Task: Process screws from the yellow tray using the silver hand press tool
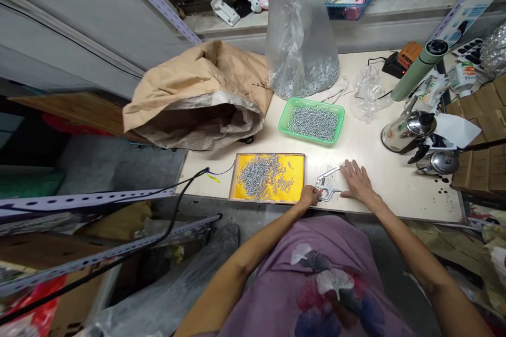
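A silver metal lever tool [327, 193], with a long arm angled up to the right, lies near the table's front edge; its exact kind is unclear. At its left end my left hand [310, 196] is closed, fingertips pinched together; whatever is between them is too small to make out. My right hand [358, 180] is spread flat with fingers apart, its fingertips at the far end of the lever arm. Left of the tool, a shallow yellow-bottomed tray [236, 178] holds a heap of small metal pins or screws [259, 174], some scattered toward its right side.
Behind stands a green plastic basket [283, 122] of similar metal pieces, beside a clear bag [302, 37] partly filled with them. A large open brown sack [197, 95] lies at back left. A metal kettle [407, 131] and teapot [438, 162] stand right; a black cable [177, 210] hangs left.
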A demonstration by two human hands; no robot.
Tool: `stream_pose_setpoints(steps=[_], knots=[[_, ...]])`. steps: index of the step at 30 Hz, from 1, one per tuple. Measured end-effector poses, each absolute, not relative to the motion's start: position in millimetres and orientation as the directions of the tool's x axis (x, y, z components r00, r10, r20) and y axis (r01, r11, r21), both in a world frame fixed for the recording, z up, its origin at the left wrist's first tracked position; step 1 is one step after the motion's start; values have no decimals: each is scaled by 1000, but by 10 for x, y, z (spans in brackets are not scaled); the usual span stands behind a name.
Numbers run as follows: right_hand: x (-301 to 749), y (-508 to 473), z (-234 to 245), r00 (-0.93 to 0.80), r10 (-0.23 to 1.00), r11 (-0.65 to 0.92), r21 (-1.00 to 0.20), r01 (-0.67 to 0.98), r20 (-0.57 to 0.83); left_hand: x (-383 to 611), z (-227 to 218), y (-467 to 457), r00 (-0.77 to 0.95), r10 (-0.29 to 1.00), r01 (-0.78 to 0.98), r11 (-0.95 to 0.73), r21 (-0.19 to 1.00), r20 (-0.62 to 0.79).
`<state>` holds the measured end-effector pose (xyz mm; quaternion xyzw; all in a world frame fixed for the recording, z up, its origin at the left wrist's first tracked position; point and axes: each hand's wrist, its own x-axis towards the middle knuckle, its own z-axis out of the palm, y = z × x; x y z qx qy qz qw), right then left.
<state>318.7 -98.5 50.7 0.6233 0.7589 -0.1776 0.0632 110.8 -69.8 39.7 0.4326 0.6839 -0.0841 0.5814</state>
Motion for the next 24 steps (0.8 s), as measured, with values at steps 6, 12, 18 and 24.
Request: stream_pose_setpoints(steps=[6, 12, 18, 24], knots=[[3158, -880, 450, -269, 917, 227, -169, 959, -295, 1125, 397, -729, 51, 523, 667, 616, 419, -851], [3127, -988, 438, -250, 923, 215, -146, 966, -293, 1074, 462, -823, 65, 638, 757, 470, 455, -768], [3047, -1091, 463, -212, 936, 184, -125, 975, -281, 1275, 504, -845, 576, 759, 788, -416, 453, -304], [2976, -1135, 538, -160, 946, 121, -152, 981, -283, 1651, 320, -708, 741, 614, 671, -684, 285, -271]])
